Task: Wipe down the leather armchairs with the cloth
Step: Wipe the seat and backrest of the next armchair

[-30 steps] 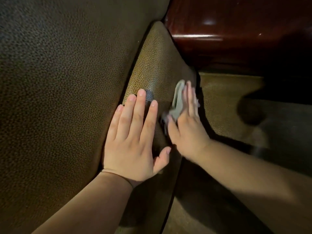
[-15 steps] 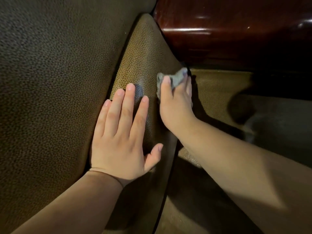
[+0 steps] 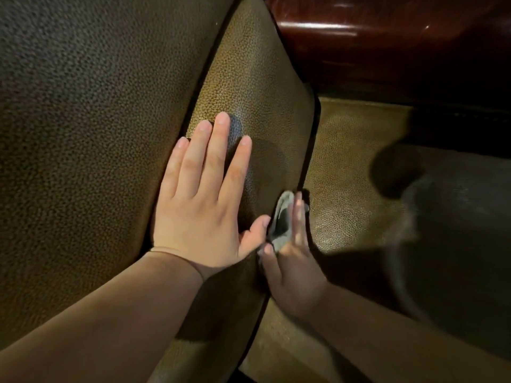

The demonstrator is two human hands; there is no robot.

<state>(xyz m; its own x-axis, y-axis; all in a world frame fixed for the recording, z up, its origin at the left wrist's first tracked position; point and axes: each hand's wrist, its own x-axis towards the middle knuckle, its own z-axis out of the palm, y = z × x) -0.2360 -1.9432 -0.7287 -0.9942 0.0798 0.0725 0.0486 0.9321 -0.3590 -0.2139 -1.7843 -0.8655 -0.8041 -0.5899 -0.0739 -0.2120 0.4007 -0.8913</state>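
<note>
Against the pebbled brown leather of the armchair (image 3: 83, 134), the left hand (image 3: 203, 205) lay flat, its fingers straight and close together, the palm across the dark seam between the broad back panel and a narrower, lighter cushion (image 3: 249, 78). The fingertips rested on that cushion, and the thumb stretched out to the right toward the other hand. The left forearm ran down to the lower left corner of the view.

Just beside that thumb, at the cushion's right edge, the right hand (image 3: 290, 261) held the cloth (image 3: 280, 222). The cloth was small, grey and bunched, pinched between the right thumb and the fingers (image 3: 298, 214), which pointed upward along the cushion's edge. The fingers were blurred, so how tightly they gripped could not be made out. The cloth touched the cushion's right side, where dark piping ran down it, and stood close to the left thumb; whether the two touched could not be told.

To the right of the cushion lay the lighter tan seat (image 3: 345, 161), partly under a deep shadow (image 3: 395, 170). Along the upper right edge of the armchair ran a glossy dark red wooden rail (image 3: 373, 31) with streaks of reflected light. The right forearm crossed the lower right in shade.
</note>
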